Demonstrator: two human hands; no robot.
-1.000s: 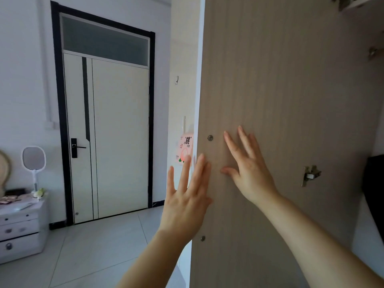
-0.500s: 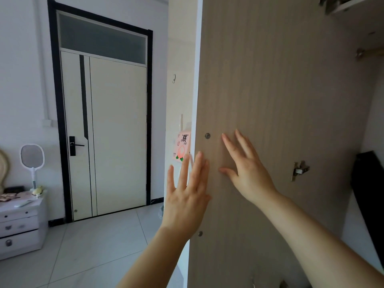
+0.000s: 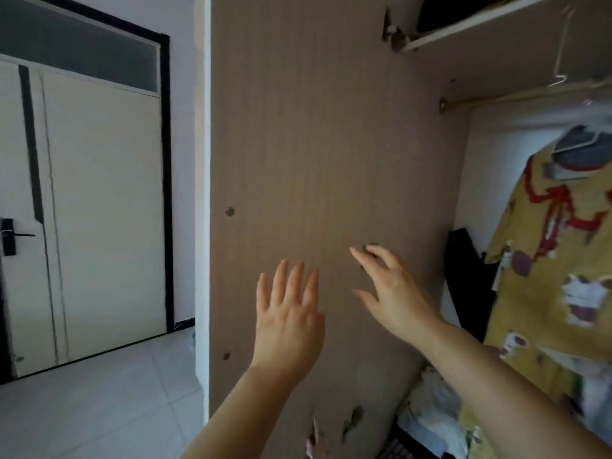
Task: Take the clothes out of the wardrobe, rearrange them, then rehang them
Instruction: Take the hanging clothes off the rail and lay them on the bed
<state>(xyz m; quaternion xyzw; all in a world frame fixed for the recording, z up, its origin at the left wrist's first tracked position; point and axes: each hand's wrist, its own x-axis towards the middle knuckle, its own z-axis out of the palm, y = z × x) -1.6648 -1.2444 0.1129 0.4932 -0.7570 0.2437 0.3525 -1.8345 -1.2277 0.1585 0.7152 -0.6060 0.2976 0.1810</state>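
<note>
The wardrobe's light wood door (image 3: 314, 144) stands swung open in front of me. My left hand (image 3: 289, 321) is raised before its inner face with fingers straight and spread, holding nothing. My right hand (image 3: 392, 293) reaches toward the door beside a hinge, fingers loosely spread and empty. Inside the wardrobe at right, a yellow patterned shirt (image 3: 559, 270) hangs on a hanger from the brass rail (image 3: 516, 96). A black garment (image 3: 468, 279) hangs behind it against the wardrobe wall. Pale folded clothes (image 3: 430, 405) lie at the bottom.
A white room door (image 3: 99, 207) with a black frame and handle is at the left, across a pale tiled floor (image 3: 99, 409). A white shelf edge (image 3: 490, 23) runs above the rail at top right.
The view has swung right, so the wardrobe interior with the yellow shirt and rail has come into sight. Both hands have shifted right along the door and stayed empty.
</note>
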